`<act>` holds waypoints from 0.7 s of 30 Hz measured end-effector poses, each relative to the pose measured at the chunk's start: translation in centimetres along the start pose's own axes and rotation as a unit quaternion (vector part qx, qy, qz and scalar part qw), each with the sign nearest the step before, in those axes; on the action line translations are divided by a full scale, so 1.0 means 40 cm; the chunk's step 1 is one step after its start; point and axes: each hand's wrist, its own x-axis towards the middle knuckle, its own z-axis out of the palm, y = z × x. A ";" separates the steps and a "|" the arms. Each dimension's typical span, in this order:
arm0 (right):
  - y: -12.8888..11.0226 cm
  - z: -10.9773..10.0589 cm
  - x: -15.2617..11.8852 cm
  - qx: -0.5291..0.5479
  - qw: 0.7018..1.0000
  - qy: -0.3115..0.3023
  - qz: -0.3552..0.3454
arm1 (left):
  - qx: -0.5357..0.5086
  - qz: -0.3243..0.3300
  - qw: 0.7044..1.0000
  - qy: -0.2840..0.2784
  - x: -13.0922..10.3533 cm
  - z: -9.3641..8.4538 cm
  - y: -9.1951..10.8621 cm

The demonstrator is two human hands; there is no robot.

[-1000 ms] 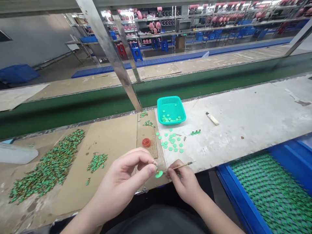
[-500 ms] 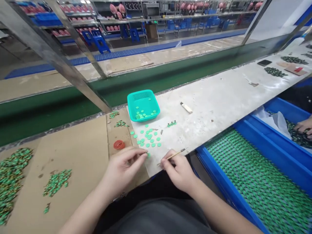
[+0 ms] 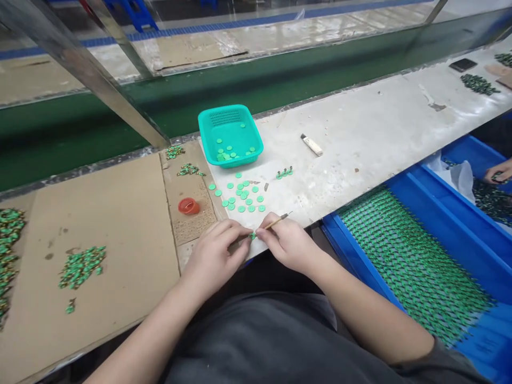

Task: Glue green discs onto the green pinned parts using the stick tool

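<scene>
My left hand (image 3: 218, 253) pinches a small green disc (image 3: 253, 235) between thumb and fingertips at the table's front edge. Held like a pen, a thin wooden-handled brush (image 3: 276, 222) is in my right hand (image 3: 290, 242). Its dark collar and fine tip point away to the upper right, while the other end is close to the disc; whether they touch, I cannot tell. Loose green discs (image 3: 244, 196) lie just beyond my hands. A short row of discs with small dark pieces on top (image 3: 285, 172) stands to their right. More discs lie in a turquoise basket (image 3: 230, 133).
A red cup (image 3: 189, 206) and small green-and-brown pieces (image 3: 82, 266) lie on cardboard at left. A white tube (image 3: 311, 144) lies farther back. At right, a blue tray holds rows of green pieces (image 3: 416, 261); beyond it, another person's hand (image 3: 500, 172) is over dark pieces.
My right hand has moved left, bringing the brush's handle end up to the disc in my left hand. The camera has tilted down, so the table appears higher.
</scene>
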 end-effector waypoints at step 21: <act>0.001 0.015 0.026 -0.038 0.998 -0.037 -0.036 | -0.010 -0.021 1.000 -0.009 -0.003 0.010 0.006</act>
